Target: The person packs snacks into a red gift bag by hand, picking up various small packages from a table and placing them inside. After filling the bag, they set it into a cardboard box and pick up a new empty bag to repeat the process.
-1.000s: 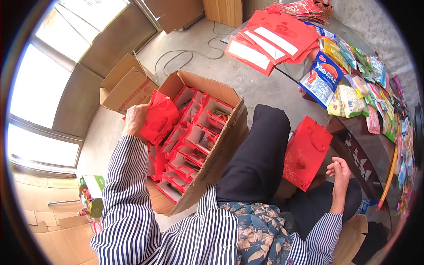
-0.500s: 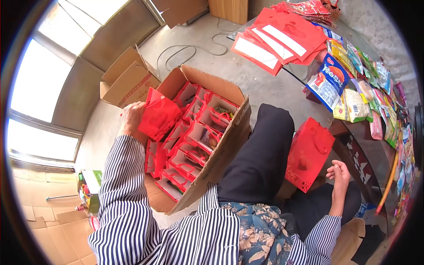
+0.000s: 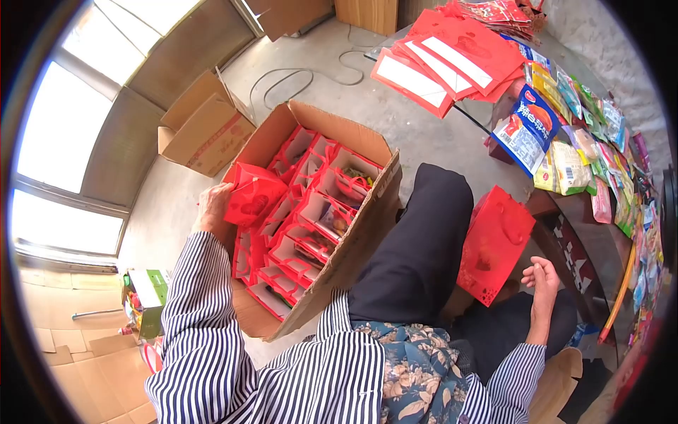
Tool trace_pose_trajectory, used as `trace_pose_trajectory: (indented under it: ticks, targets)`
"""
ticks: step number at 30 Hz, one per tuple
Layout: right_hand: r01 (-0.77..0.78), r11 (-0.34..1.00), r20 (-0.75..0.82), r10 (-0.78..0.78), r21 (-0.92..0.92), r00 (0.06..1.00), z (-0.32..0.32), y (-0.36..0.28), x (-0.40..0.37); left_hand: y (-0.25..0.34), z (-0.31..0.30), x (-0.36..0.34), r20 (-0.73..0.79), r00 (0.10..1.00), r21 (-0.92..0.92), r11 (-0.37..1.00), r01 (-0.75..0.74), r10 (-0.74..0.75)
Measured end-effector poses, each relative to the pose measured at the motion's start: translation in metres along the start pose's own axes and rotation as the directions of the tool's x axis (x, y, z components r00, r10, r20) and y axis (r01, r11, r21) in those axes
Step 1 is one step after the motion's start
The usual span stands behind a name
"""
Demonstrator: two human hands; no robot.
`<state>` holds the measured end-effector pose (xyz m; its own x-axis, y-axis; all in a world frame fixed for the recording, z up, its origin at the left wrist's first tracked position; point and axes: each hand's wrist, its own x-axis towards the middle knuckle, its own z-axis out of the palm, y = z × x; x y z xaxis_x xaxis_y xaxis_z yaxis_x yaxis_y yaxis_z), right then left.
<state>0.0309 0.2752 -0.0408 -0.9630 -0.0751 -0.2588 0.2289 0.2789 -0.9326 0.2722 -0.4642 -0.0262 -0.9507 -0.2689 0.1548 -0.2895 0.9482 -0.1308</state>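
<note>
My left hand (image 3: pixel 212 208) is closed on the edge of a red gift bag (image 3: pixel 255 195), at the left side of an open cardboard box (image 3: pixel 381 205). The held bag lies tilted over the upper left part of the box. Inside stand several red bags (image 3: pixel 311 226) with their tops open, some with packets in them. My right hand (image 3: pixel 542 280) hangs over my right leg, fingers loosely curled, with nothing in it. Beside it, apart from the fingers, another red bag (image 3: pixel 496 244) stands between my knees.
On the table at right lie flat red bags (image 3: pixel 452 60), a blue snack packet (image 3: pixel 526 131) and many colourful packets (image 3: pixel 568 166). A second cardboard box (image 3: pixel 212 134) stands at the upper left. A cable (image 3: pixel 300 73) curls on the floor. A green and white box (image 3: pixel 150 293) is at far left.
The red bag in my left hand has moved down and tilted over further into the box. My right hand has hardly moved.
</note>
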Motion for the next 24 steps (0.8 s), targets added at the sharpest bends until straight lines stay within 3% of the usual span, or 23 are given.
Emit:
trace_pose_trajectory:
  ticks: [6, 16, 23, 24]
  targets:
    - [0.01, 1.0, -0.001, -0.01, 0.016, 1.0, -0.003, 0.002, -0.004, 0.021, 0.026, 0.028, 0.109, 0.994, 0.037, 0.999, -0.025, 0.021]
    - [-0.035, 0.999, 0.019, 0.036, -0.032, 0.999, 0.0, 0.008, 0.0, 0.028, 0.027, 0.029, -0.011, 0.998, -0.048, 0.997, 0.066, -0.067]
    - [-0.052, 0.998, 0.053, 0.055, -0.043, 0.997, 0.008, 0.009, 0.008, 0.01, 0.103, -0.001, -0.004, 0.983, -0.024, 0.982, 0.186, -0.186]
    - [-0.049, 0.998, 0.061, 0.05, -0.031, 0.997, 0.011, 0.004, 0.006, 0.014, 0.111, 0.005, 0.068, 0.977, 0.043, 0.979, 0.2, -0.203]
